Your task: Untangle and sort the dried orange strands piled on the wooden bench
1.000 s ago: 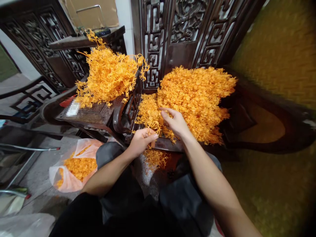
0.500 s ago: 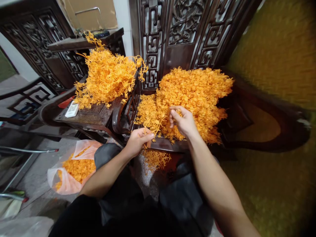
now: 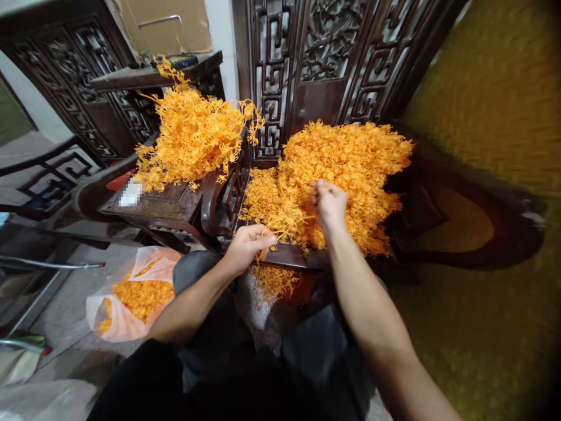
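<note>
My left hand is closed in a pinch on a thin orange plastic sprig with branching tips, held over the front edge of the dark wooden seat. My right hand is a little higher and to the right, in front of a large heap of orange plastic sprigs. Its fingers are curled together and slightly blurred; what they hold, if anything, is hidden. A lower pile of finer orange pieces lies against the heap's left side.
Another orange heap covers a wooden chair at left, beside a small white box. On the floor stands a translucent bag of orange pieces. More orange pieces lie below the seat edge. A carved wooden backrest rises behind.
My right hand has moved slightly right and up, its fingers now more curled. My left hand stays almost in place with the sprig. The view has shifted slightly.
</note>
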A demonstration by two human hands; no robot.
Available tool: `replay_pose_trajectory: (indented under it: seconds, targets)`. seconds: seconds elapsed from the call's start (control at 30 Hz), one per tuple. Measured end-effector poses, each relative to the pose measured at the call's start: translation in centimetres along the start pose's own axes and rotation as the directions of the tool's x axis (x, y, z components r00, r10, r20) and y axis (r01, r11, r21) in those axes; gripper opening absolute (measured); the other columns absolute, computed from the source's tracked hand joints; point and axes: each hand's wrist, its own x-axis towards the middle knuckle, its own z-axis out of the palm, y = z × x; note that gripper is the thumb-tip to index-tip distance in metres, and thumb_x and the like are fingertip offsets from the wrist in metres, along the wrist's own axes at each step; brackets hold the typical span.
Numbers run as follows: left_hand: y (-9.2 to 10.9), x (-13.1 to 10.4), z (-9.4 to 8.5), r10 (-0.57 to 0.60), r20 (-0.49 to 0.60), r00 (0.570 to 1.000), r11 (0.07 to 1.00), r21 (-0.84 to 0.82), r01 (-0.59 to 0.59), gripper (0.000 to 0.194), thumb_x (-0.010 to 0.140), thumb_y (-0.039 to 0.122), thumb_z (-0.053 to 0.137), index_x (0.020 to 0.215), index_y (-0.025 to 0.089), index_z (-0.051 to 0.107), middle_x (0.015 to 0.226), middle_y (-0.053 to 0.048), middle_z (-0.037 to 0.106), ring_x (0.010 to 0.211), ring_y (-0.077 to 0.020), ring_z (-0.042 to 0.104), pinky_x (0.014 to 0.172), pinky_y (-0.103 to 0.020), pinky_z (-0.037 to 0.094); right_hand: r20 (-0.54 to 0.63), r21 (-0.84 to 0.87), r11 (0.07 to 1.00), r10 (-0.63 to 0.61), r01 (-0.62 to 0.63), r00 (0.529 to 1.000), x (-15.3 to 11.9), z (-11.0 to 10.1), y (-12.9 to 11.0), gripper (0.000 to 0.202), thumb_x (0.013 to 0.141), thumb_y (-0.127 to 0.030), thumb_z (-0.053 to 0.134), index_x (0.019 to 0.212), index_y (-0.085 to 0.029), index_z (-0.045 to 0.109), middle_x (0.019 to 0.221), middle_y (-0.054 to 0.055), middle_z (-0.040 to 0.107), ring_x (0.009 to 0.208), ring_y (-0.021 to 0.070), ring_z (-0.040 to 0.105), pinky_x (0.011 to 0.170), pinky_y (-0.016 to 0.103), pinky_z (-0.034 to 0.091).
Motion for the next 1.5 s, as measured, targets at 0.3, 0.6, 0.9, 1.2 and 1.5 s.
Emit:
replay_pose_trajectory:
  seconds: [0.3,0.6,0.9,1.2,1.5]
  targets:
    - [-0.6,0.2,-0.9,0.059,-0.026,0.998,0.997,0.057,-0.057,0.039,0.087,0.052,0.075,0.080,0.015,0.063,0.054,0.002,0.063,0.043,-0.0064,0.043,0.047,-0.021,0.030,0.379,0.172,0.930,0.242,-0.325,0.893,-6.2,0.2,-2.3,0.057,0.077,-0.061,0.083,0.111,-0.017,0.071,0.068,-0.005,0.048,0.048,0.0057,0.040,0.037,0.017,0.019]
    - [-1.0,0.2,0.4,0.017,0.006,1.000,0.998,0.059,-0.018,0.044,0.081,0.055,0.078,0.074,0.015,0.062,0.052,0.002,0.061,0.045,-0.0083,0.048,0.051,-0.022,0.034,0.098,0.365,0.865,0.331,-0.343,0.939,-4.8,4.0,-2.1,0.051,0.067,-0.044,0.094,0.074,-0.020,0.049,0.051,-0.012,0.037,0.040,0.0029,0.032,0.035,0.015,0.019]
    - [-0.8,0.0,-0.2,-0.040,0.047,0.998,0.999,0.028,0.039,0.038,0.083,0.050,0.077,0.077,0.015,0.063,0.052,0.002,0.061,0.044,-0.0075,0.045,0.048,-0.021,0.029,0.205,0.280,0.890,0.311,-0.360,0.928,-2.7,-0.9,-2.0,0.039,0.079,-0.038,0.085,0.108,-0.020,0.066,0.076,-0.002,0.064,0.053,0.0065,0.055,0.036,0.012,0.026]
    - [-0.6,-0.4,0.1,-0.094,0.079,0.992,0.995,-0.002,0.095,0.041,0.079,0.053,0.080,0.080,0.015,0.064,0.046,0.003,0.058,0.040,-0.0073,0.042,0.046,-0.022,0.024,0.698,0.133,0.728,0.413,-0.673,0.585,-5.3,2.6,-2.8,0.075,0.077,-0.085,0.065,0.111,-0.018,0.069,0.068,0.002,0.058,0.054,0.0106,0.050,0.033,0.013,0.019]
    - [-0.9,0.0,0.3,-0.212,0.054,0.976,0.976,-0.038,0.214,0.041,0.073,0.051,0.082,0.074,0.016,0.061,0.044,0.003,0.057,0.038,-0.0067,0.036,0.044,-0.023,0.016,0.528,0.084,0.893,0.336,-0.442,0.780,-6.1,0.8,-4.0,0.092,0.059,-0.089,0.076,0.123,-0.023,0.074,0.086,0.006,0.066,0.060,0.0118,0.056,0.038,0.017,0.023]
